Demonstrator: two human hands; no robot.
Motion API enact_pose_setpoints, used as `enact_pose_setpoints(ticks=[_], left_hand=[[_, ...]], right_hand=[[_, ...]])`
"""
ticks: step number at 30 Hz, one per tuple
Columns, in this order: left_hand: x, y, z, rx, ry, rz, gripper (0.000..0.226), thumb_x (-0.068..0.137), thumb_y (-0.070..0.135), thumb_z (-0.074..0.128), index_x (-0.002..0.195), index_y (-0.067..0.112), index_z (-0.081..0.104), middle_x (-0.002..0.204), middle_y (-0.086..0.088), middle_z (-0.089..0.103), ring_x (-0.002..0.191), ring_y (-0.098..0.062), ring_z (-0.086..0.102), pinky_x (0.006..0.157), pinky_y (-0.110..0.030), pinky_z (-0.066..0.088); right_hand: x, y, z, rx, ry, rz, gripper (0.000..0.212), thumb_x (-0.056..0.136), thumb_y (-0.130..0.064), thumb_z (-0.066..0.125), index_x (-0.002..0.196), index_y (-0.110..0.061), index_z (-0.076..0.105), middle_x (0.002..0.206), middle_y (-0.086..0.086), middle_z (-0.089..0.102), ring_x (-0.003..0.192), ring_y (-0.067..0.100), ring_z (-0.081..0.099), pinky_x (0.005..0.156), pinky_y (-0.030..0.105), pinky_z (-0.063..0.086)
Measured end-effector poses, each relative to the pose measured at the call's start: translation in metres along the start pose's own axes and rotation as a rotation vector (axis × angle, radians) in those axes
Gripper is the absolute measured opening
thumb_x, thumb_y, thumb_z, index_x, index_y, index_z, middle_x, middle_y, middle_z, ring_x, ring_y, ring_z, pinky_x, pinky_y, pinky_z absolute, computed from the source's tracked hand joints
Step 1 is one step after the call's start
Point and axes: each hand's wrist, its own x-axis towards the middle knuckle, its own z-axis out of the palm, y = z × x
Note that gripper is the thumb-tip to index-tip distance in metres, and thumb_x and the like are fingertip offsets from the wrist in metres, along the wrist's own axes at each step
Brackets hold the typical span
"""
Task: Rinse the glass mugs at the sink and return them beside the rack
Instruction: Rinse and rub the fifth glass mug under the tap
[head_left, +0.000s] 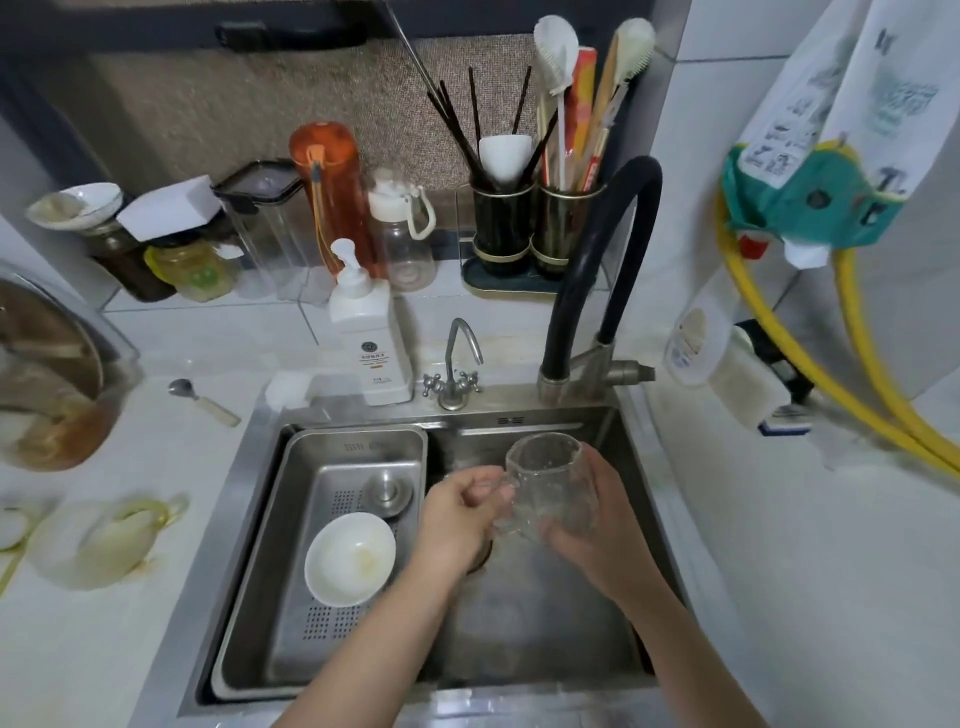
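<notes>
Over the sink (524, 415): glass mug (548, 483), held upright above the basin
Left hand (457, 514): I see it gripping the handle
Right hand (597, 530): cupping the mug's side (fingers curled round)
Drainer tray (311, 467): white bowl (349, 558)

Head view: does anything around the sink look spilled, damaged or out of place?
Nothing damaged. The glass mug is held over the sink by both hands. Oddities: a stained white bowl in the drain tray, and a spoon loose on the counter.
</notes>
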Motion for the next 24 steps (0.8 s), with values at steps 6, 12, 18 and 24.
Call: enact_pose_setpoints(ticks=[6, 12, 18, 24], left_hand=[[0.004, 0.004, 0.004, -0.123, -0.008, -0.169, 0.008, 0.086, 0.012, 0.066, 0.091, 0.006, 0.066, 0.075, -0.006, 0.06, 0.067, -0.01, 0.06, 0.057, -0.021, 0.055], [0.016, 0.006, 0.007, -0.164, 0.032, -0.18, 0.002, 0.084, 0.008, 0.068, 0.082, 0.008, 0.067, 0.074, -0.003, 0.064, 0.069, -0.009, 0.06, 0.07, -0.024, 0.052], [0.029, 0.006, 0.011, -0.213, 0.031, -0.171, 0.005, 0.084, 0.005, 0.067, 0.079, 0.007, 0.067, 0.058, 0.004, 0.06, 0.06, -0.007, 0.057, 0.073, -0.028, 0.053], [0.037, 0.008, 0.014, -0.259, -0.006, -0.183, 0.004, 0.084, 0.004, 0.064, 0.085, 0.002, 0.067, 0.057, 0.002, 0.059, 0.057, -0.007, 0.057, 0.082, -0.036, 0.053]], right_hand=[[0.013, 0.011, -0.007, -0.068, -0.046, -0.077, 0.089, 0.063, -0.04, 0.085, 0.138, -0.019, 0.04, 0.129, -0.001, 0.053, 0.121, 0.016, 0.052, 0.102, 0.039, 0.046], [0.034, 0.012, -0.034, 0.052, -0.169, 0.101, 0.05, 0.083, -0.027, 0.071, 0.13, -0.033, 0.052, 0.124, -0.014, 0.061, 0.114, 0.005, 0.059, 0.097, 0.028, 0.049], [0.106, 0.027, -0.07, -0.053, 0.235, 0.308, 0.039, 0.091, -0.022, 0.062, 0.127, -0.009, 0.051, 0.113, 0.001, 0.059, 0.099, 0.018, 0.058, 0.075, 0.019, 0.043], [0.165, 0.065, -0.087, -0.132, 0.283, 0.433, 0.042, 0.092, -0.026, 0.058, 0.127, -0.006, 0.048, 0.106, 0.012, 0.061, 0.096, 0.033, 0.06, 0.083, 0.039, 0.046]])
